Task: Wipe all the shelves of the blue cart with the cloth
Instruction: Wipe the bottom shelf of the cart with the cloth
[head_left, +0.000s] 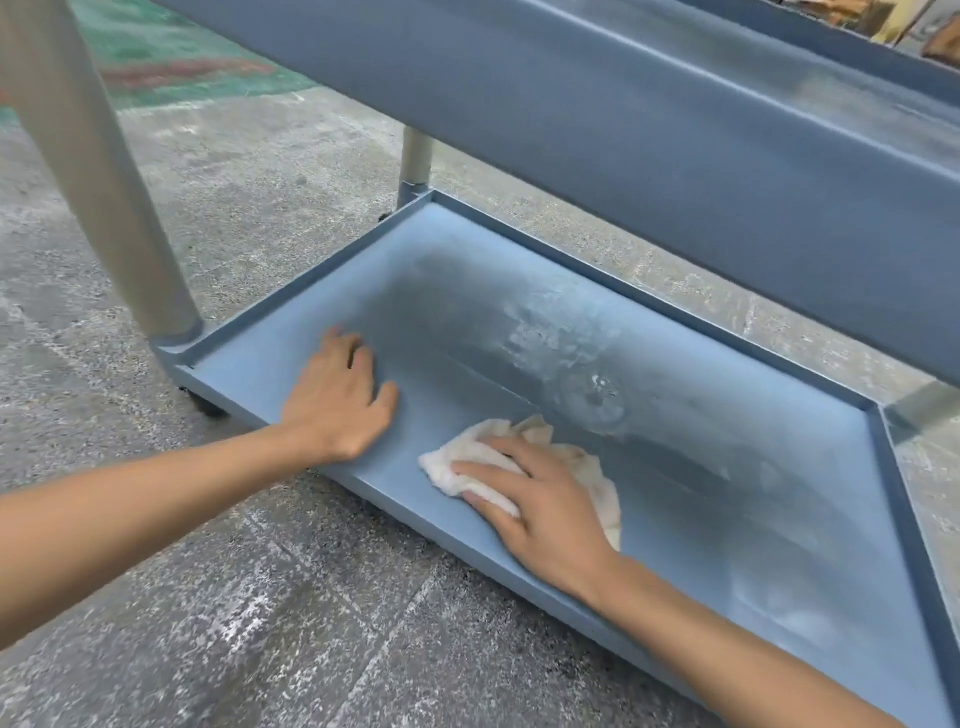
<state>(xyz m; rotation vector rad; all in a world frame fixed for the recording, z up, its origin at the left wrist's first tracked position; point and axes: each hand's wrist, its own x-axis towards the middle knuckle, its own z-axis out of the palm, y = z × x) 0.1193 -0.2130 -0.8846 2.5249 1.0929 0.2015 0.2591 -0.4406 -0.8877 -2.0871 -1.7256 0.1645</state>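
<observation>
Down low, cloth (524, 467) flat under open right grip (540, 499) on bottom shelf (675, 493).

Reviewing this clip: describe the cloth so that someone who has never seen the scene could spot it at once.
Start at the blue cart's bottom shelf, the shallow rimmed tray just above the concrete floor. Near its front edge, the right hand presses flat on a crumpled cloth. It is the only soft, cream-white thing on the dusty blue surface; the left hand beside it rests on bare shelf.
</observation>
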